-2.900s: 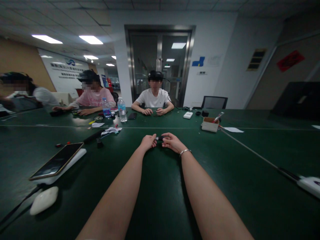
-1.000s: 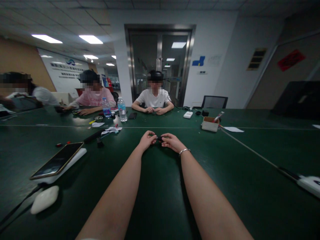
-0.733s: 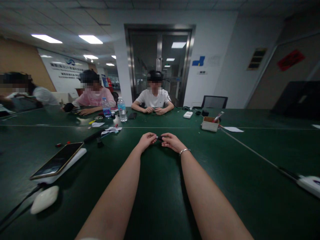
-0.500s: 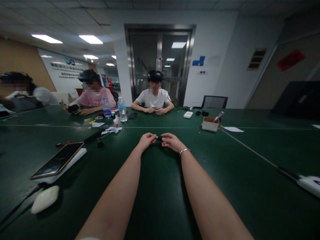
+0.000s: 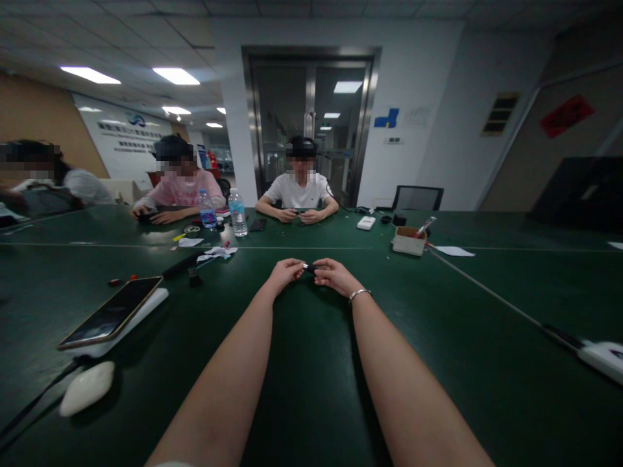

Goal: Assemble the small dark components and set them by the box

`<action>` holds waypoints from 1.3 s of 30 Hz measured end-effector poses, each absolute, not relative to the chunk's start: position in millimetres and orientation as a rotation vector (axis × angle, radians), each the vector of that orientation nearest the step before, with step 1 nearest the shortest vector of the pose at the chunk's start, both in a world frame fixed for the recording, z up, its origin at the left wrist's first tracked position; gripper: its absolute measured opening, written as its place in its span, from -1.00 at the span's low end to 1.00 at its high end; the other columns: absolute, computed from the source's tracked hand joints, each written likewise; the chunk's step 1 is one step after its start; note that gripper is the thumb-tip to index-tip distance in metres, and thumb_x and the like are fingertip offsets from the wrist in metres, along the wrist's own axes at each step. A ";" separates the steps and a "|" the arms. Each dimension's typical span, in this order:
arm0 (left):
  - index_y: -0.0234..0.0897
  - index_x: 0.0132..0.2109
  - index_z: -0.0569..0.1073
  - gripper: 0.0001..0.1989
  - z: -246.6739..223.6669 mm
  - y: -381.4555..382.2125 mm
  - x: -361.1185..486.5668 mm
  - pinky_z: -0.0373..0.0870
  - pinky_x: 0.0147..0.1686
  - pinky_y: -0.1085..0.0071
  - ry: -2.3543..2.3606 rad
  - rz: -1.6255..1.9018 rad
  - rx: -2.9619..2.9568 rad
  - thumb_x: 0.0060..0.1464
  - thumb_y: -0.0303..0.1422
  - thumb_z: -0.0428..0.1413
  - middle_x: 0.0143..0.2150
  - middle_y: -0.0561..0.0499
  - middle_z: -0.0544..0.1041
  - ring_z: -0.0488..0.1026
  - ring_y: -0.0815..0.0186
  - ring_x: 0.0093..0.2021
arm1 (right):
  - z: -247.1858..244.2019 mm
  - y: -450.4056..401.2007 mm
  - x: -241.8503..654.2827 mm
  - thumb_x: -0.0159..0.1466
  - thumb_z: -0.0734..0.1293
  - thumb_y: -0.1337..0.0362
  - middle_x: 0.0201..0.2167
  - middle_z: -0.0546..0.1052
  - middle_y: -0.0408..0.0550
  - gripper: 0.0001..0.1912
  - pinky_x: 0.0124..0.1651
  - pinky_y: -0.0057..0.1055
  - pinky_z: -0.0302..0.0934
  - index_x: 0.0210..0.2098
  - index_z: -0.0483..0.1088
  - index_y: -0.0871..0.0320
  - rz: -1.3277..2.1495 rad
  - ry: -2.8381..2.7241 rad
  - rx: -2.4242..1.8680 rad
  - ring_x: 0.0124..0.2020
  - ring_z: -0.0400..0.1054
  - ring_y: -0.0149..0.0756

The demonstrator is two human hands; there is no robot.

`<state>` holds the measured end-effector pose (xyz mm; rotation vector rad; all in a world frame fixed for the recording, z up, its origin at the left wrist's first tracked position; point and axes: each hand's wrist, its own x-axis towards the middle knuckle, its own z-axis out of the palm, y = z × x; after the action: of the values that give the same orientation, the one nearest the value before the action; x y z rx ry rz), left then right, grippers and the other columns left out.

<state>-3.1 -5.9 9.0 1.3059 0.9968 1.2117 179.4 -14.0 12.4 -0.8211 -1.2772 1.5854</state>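
Observation:
Stretched out over the green table (image 5: 311, 363), my two hands meet at a small black stick-like piece (image 5: 310, 268) with a silvery end. Fingers and thumb of my left hand (image 5: 285, 275) pinch the silvery end. My right hand (image 5: 335, 276) is closed on the black end, and a silver bracelet (image 5: 360, 295) circles that wrist. Fingertips hide much of the piece, and it is too small to tell its exact kind.
A phone (image 5: 114, 311) lies on a white block at left, with a white rounded object (image 5: 87, 388) nearer. Two water bottles (image 5: 238, 213) stand beyond. A small box (image 5: 409, 241) sits at right. Across the table sit several people, one in a white shirt (image 5: 299, 192).
My hands stay almost in place, and slightly more of the silvery end shows. Across the table, the person in pink has shifted their hands.

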 end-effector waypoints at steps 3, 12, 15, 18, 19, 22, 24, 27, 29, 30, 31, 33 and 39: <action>-0.39 -0.35 0.45 -0.75 7.2 -3.9 -2.2 0.19 -0.53 0.55 1.018 1.206 1.326 -0.13 -0.28 0.23 -0.55 0.06 0.41 0.29 0.50 -0.57 | 12.1 -13.6 179.3 0.11 0.33 0.57 -0.49 0.46 -0.15 -0.75 -0.39 -0.50 0.40 -0.24 0.32 0.22 1.585 -1.274 -0.832 -0.55 0.42 -0.48; -0.30 -0.49 0.36 -0.56 2.6 1.0 0.2 0.18 -0.56 0.49 1.267 1.135 1.663 -0.01 0.02 0.00 -0.61 0.08 0.37 0.28 0.43 -0.60 | 10.8 -13.8 180.1 0.04 0.36 0.59 -0.47 0.47 -0.14 -0.69 -0.38 -0.50 0.41 -0.24 0.33 0.21 1.577 -1.319 -0.827 -0.52 0.43 -0.46; -0.31 -0.54 0.38 -0.48 6.4 -2.5 0.8 0.18 -0.52 0.47 1.414 1.088 1.765 0.02 0.07 -0.08 -0.64 0.05 0.37 0.29 0.40 -0.59 | 10.0 -13.2 179.9 0.01 0.38 0.60 -0.46 0.47 -0.14 -0.67 -0.38 -0.51 0.41 -0.27 0.32 0.21 1.562 -1.320 -0.820 -0.52 0.44 -0.46; -0.31 -0.54 0.41 -0.45 7.6 -5.3 1.9 0.19 -0.51 0.46 1.453 1.070 1.776 0.03 0.08 -0.10 -0.64 0.03 0.39 0.30 0.40 -0.60 | 10.1 -13.4 179.6 -0.01 0.40 0.59 -0.48 0.46 -0.17 -0.67 -0.38 -0.49 0.42 -0.29 0.31 0.20 1.554 -1.314 -0.815 -0.52 0.44 -0.45; -0.32 -0.52 0.42 -0.46 7.1 -5.7 2.4 0.19 -0.52 0.46 1.446 1.079 1.764 0.02 0.07 -0.09 -0.64 0.03 0.40 0.30 0.40 -0.61 | 10.4 -13.7 179.4 0.00 0.41 0.57 -0.49 0.47 -0.18 -0.68 -0.38 -0.48 0.43 -0.30 0.31 0.20 1.554 -1.310 -0.812 -0.53 0.44 -0.45; -0.32 -0.42 0.45 -0.57 4.5 -5.4 4.2 0.17 -0.56 0.48 1.378 1.158 1.705 0.00 0.00 0.01 -0.61 0.04 0.41 0.30 0.42 -0.61 | 12.1 -15.0 179.0 0.06 0.40 0.51 -0.49 0.48 -0.16 -0.77 -0.36 -0.45 0.44 -0.31 0.33 0.21 1.560 -1.299 -0.809 -0.54 0.44 -0.45; -0.32 -0.34 0.43 -0.66 4.1 -4.9 4.8 0.16 -0.58 0.51 1.304 1.222 1.633 -0.02 -0.09 0.08 -0.61 0.06 0.40 0.30 0.44 -0.61 | 13.2 -15.8 178.8 0.09 0.39 0.48 -0.49 0.49 -0.15 -0.82 -0.35 -0.43 0.44 -0.32 0.34 0.22 1.561 -1.297 -0.814 -0.55 0.44 -0.45; -0.34 -0.31 0.41 -0.73 7.6 -5.9 3.9 0.15 -0.59 0.53 1.190 1.224 1.509 -0.05 -0.19 0.14 -0.61 0.07 0.40 0.29 0.46 -0.61 | 14.3 -16.4 178.6 0.09 0.39 0.48 -0.50 0.48 -0.15 -0.82 -0.34 -0.42 0.44 -0.33 0.34 0.22 1.557 -1.287 -0.815 -0.55 0.44 -0.44; -0.36 -0.32 0.43 -0.75 11.3 -8.0 2.3 0.16 -0.58 0.54 1.121 1.185 1.443 -0.07 -0.24 0.17 -0.58 0.04 0.42 0.31 0.47 -0.59 | 14.6 -16.4 178.6 0.08 0.40 0.48 -0.50 0.48 -0.15 -0.82 -0.35 -0.41 0.45 -0.33 0.34 0.22 1.557 -1.273 -0.810 -0.54 0.45 -0.44; -0.38 -0.31 0.44 -0.76 13.0 -9.1 1.4 0.17 -0.57 0.54 1.094 1.171 1.415 -0.08 -0.27 0.18 -0.56 0.03 0.43 0.32 0.47 -0.57 | 14.6 -16.4 178.6 0.08 0.40 0.48 -0.50 0.48 -0.15 -0.82 -0.35 -0.41 0.45 -0.33 0.34 0.23 1.558 -1.266 -0.810 -0.54 0.45 -0.44; -0.38 -0.30 0.45 -0.77 14.2 -10.0 0.7 0.17 -0.56 0.55 1.075 1.163 1.393 -0.09 -0.30 0.19 -0.54 0.02 0.44 0.33 0.47 -0.56 | 14.6 -16.4 178.6 0.08 0.40 0.48 -0.50 0.48 -0.15 -0.82 -0.34 -0.41 0.45 -0.33 0.34 0.23 1.559 -1.262 -0.812 -0.54 0.45 -0.43; -0.39 -0.30 0.46 -0.77 14.9 -10.8 -0.3 0.19 -0.55 0.55 1.060 1.158 1.383 -0.10 -0.32 0.20 -0.53 0.01 0.45 0.33 0.48 -0.55 | 14.4 -16.3 178.7 0.09 0.39 0.49 -0.52 0.47 -0.15 -0.82 -0.34 -0.40 0.45 -0.33 0.34 0.23 1.557 -1.262 -0.819 -0.54 0.45 -0.42; -0.35 -0.43 0.39 -0.69 5.0 -2.9 0.1 0.21 -0.55 0.52 1.129 1.173 1.484 -0.03 -0.15 0.12 -0.58 0.05 0.40 0.31 0.45 -0.58 | 13.0 -15.3 179.4 0.06 0.39 0.54 -0.43 0.50 -0.11 -0.74 -0.31 -0.41 0.44 -0.26 0.36 0.23 1.576 -1.260 -0.819 -0.52 0.46 -0.43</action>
<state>0.1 -2.9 5.0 1.4838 1.1287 1.1728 179.4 -15.3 13.0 -0.8187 -1.2604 1.5762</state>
